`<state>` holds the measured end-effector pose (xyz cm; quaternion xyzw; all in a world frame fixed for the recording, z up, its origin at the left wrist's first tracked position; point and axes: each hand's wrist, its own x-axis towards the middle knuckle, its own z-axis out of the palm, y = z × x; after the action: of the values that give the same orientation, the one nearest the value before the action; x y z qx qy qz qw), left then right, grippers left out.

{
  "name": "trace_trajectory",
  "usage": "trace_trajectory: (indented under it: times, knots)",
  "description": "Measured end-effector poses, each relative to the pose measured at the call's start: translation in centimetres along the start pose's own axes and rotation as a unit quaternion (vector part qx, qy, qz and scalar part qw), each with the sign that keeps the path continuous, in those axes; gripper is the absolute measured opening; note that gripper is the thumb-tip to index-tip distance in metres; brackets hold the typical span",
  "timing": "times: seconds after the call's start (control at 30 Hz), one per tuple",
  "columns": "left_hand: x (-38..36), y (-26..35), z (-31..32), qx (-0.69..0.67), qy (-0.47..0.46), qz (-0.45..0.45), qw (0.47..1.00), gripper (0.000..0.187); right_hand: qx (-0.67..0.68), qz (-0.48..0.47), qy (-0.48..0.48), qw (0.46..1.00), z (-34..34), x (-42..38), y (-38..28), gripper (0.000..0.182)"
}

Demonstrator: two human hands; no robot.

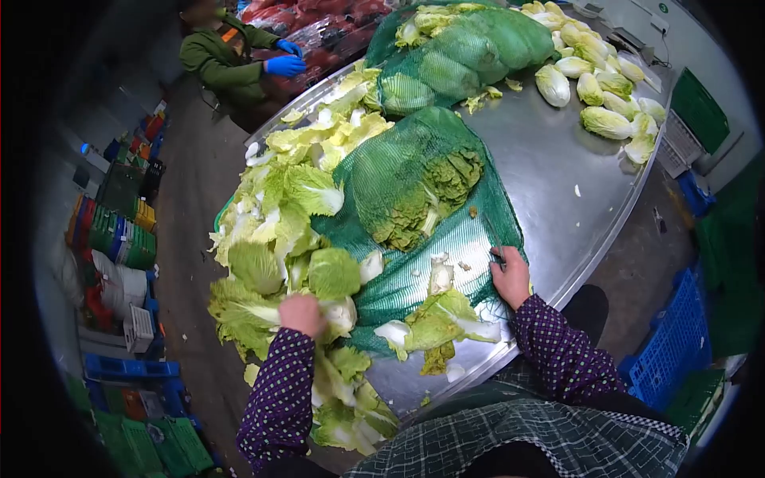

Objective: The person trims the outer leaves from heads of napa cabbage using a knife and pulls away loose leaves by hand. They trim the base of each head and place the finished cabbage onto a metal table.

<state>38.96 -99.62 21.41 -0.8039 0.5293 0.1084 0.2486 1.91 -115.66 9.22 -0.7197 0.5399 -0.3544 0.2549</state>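
Note:
My left hand (303,315), slightly blurred, is closed over the pile of loose cabbage leaves (255,309) at the table's left edge; a leaf's white rib runs into it. With bent fingers my right hand (510,276) grips the edge of a green mesh bag (382,171), which lies spread towards me. Inside the bag's far part, wilted greenish-brown cabbage (450,179) shows at the opening and through the mesh. Between my hands, a torn leaf (442,319) and small scraps lie on the near part of the mesh and the metal.
The steel table (550,183) has a raised rim. Full mesh bags (470,64) lie at the far side, and pale cabbage heads (606,122) at the far right. A person in blue gloves (284,65) stands at the far left. A blue crate (673,334) is at the right.

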Motion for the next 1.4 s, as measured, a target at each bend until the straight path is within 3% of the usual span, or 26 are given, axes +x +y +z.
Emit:
trace_trajectory:
  times: [0.07, 0.1, 0.17, 0.27, 0.3, 0.37, 0.5, 0.53, 0.6, 0.67, 0.7, 0.73, 0.8, 0.87, 0.9, 0.97, 1.0, 1.1, 1.17, 1.2, 1.23, 1.27, 1.3, 1.33, 1.37, 1.4]
  knots:
    - [2.8, 3.8, -2.3, -0.080, 0.222, 0.074, 0.969, 0.048, 0.000, 0.009, -0.004, 1.000, -0.1, 0.1, -0.1, 0.024]
    - [5.1, 5.9, -3.1, -0.189, 0.332, 0.133, 0.915, 0.065, -0.002, 0.006, 0.001, 1.000, 0.0, 0.0, -0.1, 0.024]
    - [9.6, 9.9, -5.9, -0.213, 0.388, 0.100, 0.891, 0.082, 0.004, 0.022, 0.001, 1.000, -0.1, 0.0, -0.4, 0.024]
    - [16.1, 13.5, -6.9, -0.222, 0.491, 0.125, 0.833, 0.053, 0.018, 0.054, -0.006, 0.998, -0.3, 0.2, -0.6, 0.025]
    - [17.3, 13.7, -7.4, -0.220, 0.493, 0.131, 0.831, 0.053, 0.031, 0.072, -0.007, 0.997, -0.5, 0.2, -1.1, 0.024]
    - [19.4, 12.6, -7.9, -0.164, 0.457, 0.155, 0.860, 0.023, 0.014, 0.048, 0.006, 0.999, -0.5, 0.3, -0.6, 0.022]
    - [21.2, 8.1, -13.7, -0.056, 0.616, 0.078, 0.782, 0.013, 0.009, 0.024, 0.011, 1.000, 0.0, 0.1, -0.3, 0.022]
    - [22.3, 7.4, -14.7, -0.040, 0.611, 0.071, 0.788, 0.011, 0.005, 0.008, 0.015, 1.000, -0.1, 0.2, -0.2, 0.022]
    - [23.6, 7.7, -16.6, -0.084, 0.488, -0.021, 0.869, 0.012, 0.004, -0.002, 0.014, 1.000, -0.6, 0.2, -0.6, 0.023]
    - [26.5, 8.7, -16.8, -0.133, 0.254, -0.116, 0.951, 0.027, -0.015, -0.001, 0.025, 1.000, -0.1, 0.2, -0.3, 0.021]
    - [27.4, 9.7, -15.1, -0.217, 0.255, -0.136, 0.932, 0.037, 0.005, 0.027, 0.018, 0.999, -0.2, 0.4, -0.7, 0.022]
    - [28.5, 11.1, -12.8, -0.278, 0.270, -0.168, 0.906, 0.031, 0.025, 0.058, 0.008, 0.998, -0.5, 0.3, -1.2, 0.023]
    - [25.8, 13.2, -10.3, -0.288, 0.437, -0.088, 0.848, 0.035, 0.025, 0.056, -0.002, 0.998, -0.7, 0.3, -1.1, 0.022]
    - [20.6, 13.4, -9.1, -0.357, 0.472, 0.047, 0.805, 0.040, -0.001, 0.007, 0.015, 1.000, -0.4, 0.4, -0.3, 0.020]
    - [18.4, 14.3, -7.8, -0.257, 0.589, 0.090, 0.761, 0.036, 0.005, 0.020, 0.011, 1.000, -0.5, 0.4, -0.7, 0.020]
    - [16.3, 14.5, -6.4, -0.213, 0.572, 0.332, 0.719, 0.032, 0.013, 0.039, 0.001, 0.999, -0.8, 0.3, -1.5, 0.020]
    - [16.2, 14.9, -6.5, -0.174, 0.559, 0.377, 0.718, 0.027, 0.011, 0.037, 0.005, 0.999, -0.6, 0.6, -1.4, 0.020]
    - [18.8, 14.4, -9.4, -0.198, 0.520, 0.295, 0.777, 0.021, 0.031, 0.033, 0.007, 0.999, 0.2, 0.0, -0.1, 0.022]
    - [20.8, 14.2, -12.9, -0.153, 0.586, 0.260, 0.752, 0.026, 0.059, 0.030, 0.012, 0.998, 1.6, -0.6, 1.8, 0.025]
    - [21.7, 14.6, -13.7, -0.392, 0.370, 0.130, 0.832, 0.028, 0.044, 0.028, 0.018, 0.998, 1.9, -0.6, 2.0, 0.027]
    - [29.3, 13.4, -10.8, -0.438, 0.343, 0.188, 0.809, 0.021, 0.057, 0.034, 0.014, 0.998, 2.7, -0.7, 3.0, 0.028]
    - [35.8, 11.4, -8.9, 0.020, 0.351, 0.183, 0.918, 0.021, 0.051, 0.018, 0.026, 0.998, 3.5, -0.8, 3.4, 0.028]
    - [36.6, 10.7, -9.2, 0.025, 0.330, 0.238, 0.913, 0.028, 0.039, 0.083, -0.041, 0.995, 2.0, -0.1, 1.7, 0.027]
    - [49.7, 6.8, -2.8, 0.223, 0.475, 0.274, 0.806, 0.034, 0.013, 0.069, -0.030, 0.997, 2.9, -0.2, 2.4, 0.027]
    - [41.2, 7.0, -5.0, 0.064, 0.493, 0.251, 0.831, 0.034, 0.008, 0.073, -0.024, 0.997, 3.0, -0.2, 2.3, 0.025]
    - [30.3, 10.4, -8.0, -0.098, 0.491, 0.235, 0.833, 0.034, 0.136, 0.236, -0.084, 0.959, 3.0, 0.6, 1.8, 0.023]
